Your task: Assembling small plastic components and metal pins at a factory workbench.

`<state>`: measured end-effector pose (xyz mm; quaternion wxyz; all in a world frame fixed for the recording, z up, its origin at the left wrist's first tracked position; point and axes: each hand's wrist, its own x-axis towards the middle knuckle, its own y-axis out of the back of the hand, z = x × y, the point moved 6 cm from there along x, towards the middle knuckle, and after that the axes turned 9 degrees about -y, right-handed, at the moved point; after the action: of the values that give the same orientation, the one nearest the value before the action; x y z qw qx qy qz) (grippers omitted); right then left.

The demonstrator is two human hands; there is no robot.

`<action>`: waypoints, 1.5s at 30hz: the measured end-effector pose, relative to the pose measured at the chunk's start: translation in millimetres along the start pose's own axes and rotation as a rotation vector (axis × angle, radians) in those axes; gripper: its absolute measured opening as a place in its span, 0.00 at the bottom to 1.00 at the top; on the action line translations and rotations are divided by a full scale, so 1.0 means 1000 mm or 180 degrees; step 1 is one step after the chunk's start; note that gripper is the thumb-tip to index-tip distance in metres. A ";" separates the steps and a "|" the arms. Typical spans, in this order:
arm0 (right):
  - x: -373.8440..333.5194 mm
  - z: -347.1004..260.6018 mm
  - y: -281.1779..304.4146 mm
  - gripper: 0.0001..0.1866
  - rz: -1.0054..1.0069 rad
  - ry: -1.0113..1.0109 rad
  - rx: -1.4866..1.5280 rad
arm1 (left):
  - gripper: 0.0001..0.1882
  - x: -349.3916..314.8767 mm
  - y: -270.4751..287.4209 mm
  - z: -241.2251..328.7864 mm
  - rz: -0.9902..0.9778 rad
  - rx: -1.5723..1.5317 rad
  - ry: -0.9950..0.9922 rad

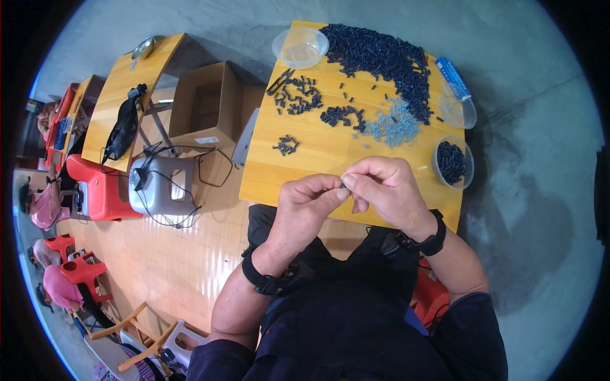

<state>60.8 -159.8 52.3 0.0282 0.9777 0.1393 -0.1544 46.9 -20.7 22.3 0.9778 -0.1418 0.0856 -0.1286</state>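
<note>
The left hand (308, 204) and right hand (384, 189) meet above the near edge of a yellow wood-grain table (264, 174), thumbs and fingers pinching a small dark piece (344, 186) between them; the fingertips hide most of it. Both wrists wear black straps.

Well left of the table, a person in a pink top (47, 206) sits by a red plastic chair (95, 184). Nearer to the table's left are a second yellow wooden table (105, 105), bearing a black fabric bag (122, 134) and a round metal bowl (144, 47), and a grey plastic stool (159, 190) draped with black cables. An open brown cardboard box (190, 134) stands just left of the table.

On the table's left part lie a black two-armed hand tool (279, 82), a loose scatter of short black cylindrical pieces (297, 96) and, closer to its near edge, a smaller cluster of similar pieces (286, 145). A clear round plastic bowl (300, 49) sits at its far left corner. Toward the table's middle is another black group (342, 115), then a heap of tiny pale-blue pieces (394, 124). A dense dark heap (375, 51) spreads along its far edge and down its right side. At the table's right edge are a clear plastic container (459, 113), a blue rectangular box (452, 79) resting against it and, nearer, a clear round tub (469, 171) filled with black pieces.
</note>
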 end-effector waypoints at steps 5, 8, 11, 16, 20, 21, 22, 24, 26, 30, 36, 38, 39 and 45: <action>-0.005 -0.004 -0.001 0.09 0.0100 0.0034 0.0073 | 0.06 0.000 -0.001 0.005 -0.0070 -0.0024 -0.0428; -0.007 -0.003 -0.002 0.11 0.0120 -0.0022 0.0402 | 0.06 -0.004 -0.003 0.008 -0.0084 -0.0184 -0.0297; -0.008 0.005 -0.001 0.17 -0.0004 -0.0249 0.0875 | 0.05 -0.008 -0.002 0.011 0.0000 -0.0308 -0.0309; -0.018 0.016 -0.014 0.30 -0.0516 -0.1195 0.1148 | 0.06 -0.016 -0.008 0.018 -0.0295 -0.0381 -0.0505; -0.023 0.022 -0.026 0.35 -0.1234 -0.1349 0.1538 | 0.04 -0.025 -0.012 0.018 -0.0273 -0.0666 -0.0256; -0.026 0.021 -0.030 0.35 -0.1419 -0.1408 0.1636 | 0.05 -0.025 -0.012 0.018 -0.0342 -0.0719 -0.0218; -0.026 0.021 -0.031 0.35 -0.1419 -0.1403 0.1633 | 0.05 -0.026 -0.013 0.017 -0.0412 -0.0773 -0.0180; -0.030 0.020 -0.037 0.33 -0.1699 -0.1441 0.1652 | 0.05 -0.024 -0.012 0.015 -0.0478 -0.0705 -0.0400; -0.033 0.020 -0.039 0.33 -0.1700 -0.1521 0.1635 | 0.05 -0.023 -0.012 0.017 -0.0541 -0.0638 -0.0619; -0.036 0.020 -0.041 0.31 -0.1739 -0.1646 0.1642 | 0.06 -0.022 -0.013 0.014 -0.0660 -0.0631 -0.0539; -0.038 0.027 -0.048 0.28 -0.2027 -0.1958 0.2036 | 0.07 -0.022 -0.015 0.016 -0.0761 -0.0416 -0.0532; -0.040 0.029 -0.050 0.27 -0.2091 -0.2000 0.2110 | 0.07 -0.021 -0.015 0.015 -0.0704 -0.0433 -0.0499; -0.041 0.029 -0.052 0.26 -0.2152 -0.2039 0.2182 | 0.07 -0.021 -0.015 0.015 -0.0784 -0.0433 -0.0539; -0.037 0.023 -0.051 0.26 -0.2078 -0.1892 0.1882 | 0.08 -0.019 -0.018 0.019 -0.0951 -0.0463 -0.0456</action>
<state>5.7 -122.7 41.3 -0.2599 0.7639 0.3729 -0.4582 29.1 -27.1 48.2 0.9385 -0.2321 0.0027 -0.2555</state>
